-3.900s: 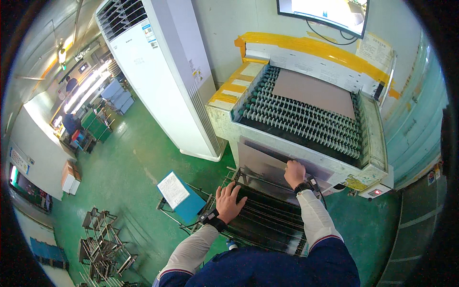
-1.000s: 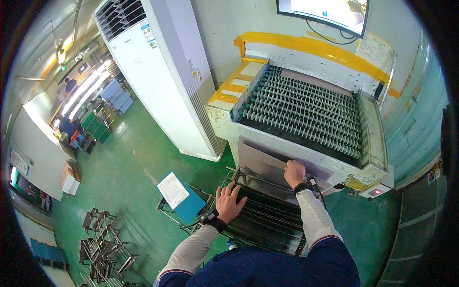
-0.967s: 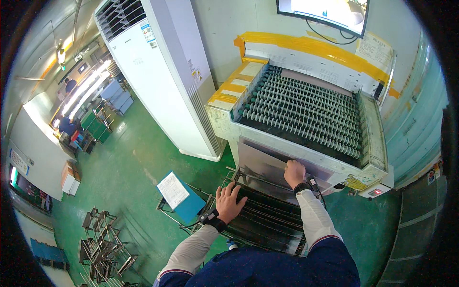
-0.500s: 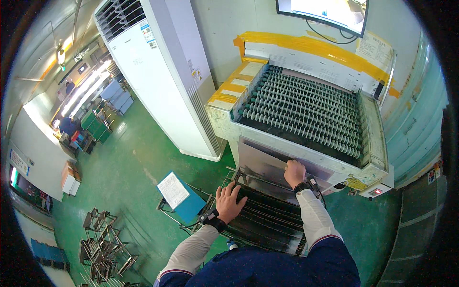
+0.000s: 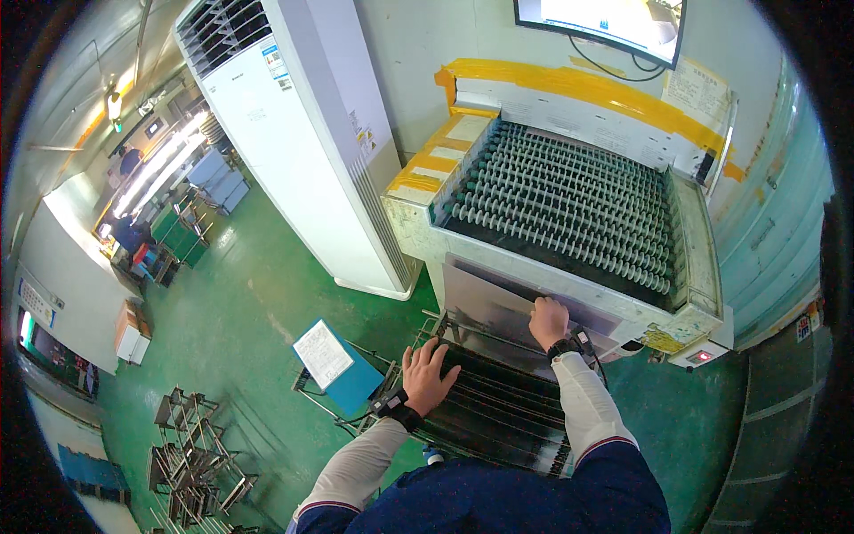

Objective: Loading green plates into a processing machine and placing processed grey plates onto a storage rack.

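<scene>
My left hand [image 5: 429, 374] rests with fingers spread at the left end of a rack of dark thin panels [image 5: 498, 400], which stand on edge in rows. My right hand [image 5: 549, 322] is closed at the upper part of a thin grey panel [image 5: 485, 298] that stands upright against the front of a roller machine [image 5: 560, 209]. Its fingertips are partly hidden. Beside my left hand, a blue clipboard with a white sheet [image 5: 338, 365] lies on a metal frame.
A tall white air conditioner [image 5: 294, 160] stands left of the machine. Several metal racks [image 5: 191, 454] are on the green floor at lower left. A screen [image 5: 605, 22] hangs on the wall. People [image 5: 132, 233] are at a lit bench far left.
Both my hands and the panels hold their places. In the far left background, a person at the bench has shifted slightly.
</scene>
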Demonstrator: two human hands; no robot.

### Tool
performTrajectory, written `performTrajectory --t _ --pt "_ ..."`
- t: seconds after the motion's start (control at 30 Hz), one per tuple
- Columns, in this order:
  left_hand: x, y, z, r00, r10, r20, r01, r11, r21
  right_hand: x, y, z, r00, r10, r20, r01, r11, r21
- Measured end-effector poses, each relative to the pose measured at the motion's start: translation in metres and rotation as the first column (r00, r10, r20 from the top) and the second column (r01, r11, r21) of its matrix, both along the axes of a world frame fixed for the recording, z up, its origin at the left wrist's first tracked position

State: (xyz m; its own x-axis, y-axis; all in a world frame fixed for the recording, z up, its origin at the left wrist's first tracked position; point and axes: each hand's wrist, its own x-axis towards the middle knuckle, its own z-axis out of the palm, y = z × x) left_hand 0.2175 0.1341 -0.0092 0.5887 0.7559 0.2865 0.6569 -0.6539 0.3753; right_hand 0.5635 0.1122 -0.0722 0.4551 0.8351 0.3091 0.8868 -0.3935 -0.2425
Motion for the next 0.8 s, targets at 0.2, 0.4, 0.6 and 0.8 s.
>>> performTrajectory --t 0.2,0.4,0.6,0.8 --pt "0.001 0.001 -0.004 1.000 0.012 0.023 -0.013 1.000 0.025 0.002 -0.005 0.002 0.999 0.041 0.029 -0.039 0.997 -0.067" --pt "-0.002 0.000 -0.006 0.999 0.017 0.042 -0.019 0.999 0.037 0.016 -0.015 0.028 0.989 0.136 -0.051 -0.136 0.991 0.020" --pt "-0.004 -0.001 -0.007 0.993 0.015 0.118 -0.021 0.998 0.052 0.039 -0.011 0.145 0.994 0.113 0.007 -0.113 0.988 0.107" --pt "-0.006 -0.001 -0.011 0.998 0.005 0.064 -0.009 0.998 0.063 0.110 -0.040 0.247 0.956 -0.030 -0.292 0.166 0.875 0.454"
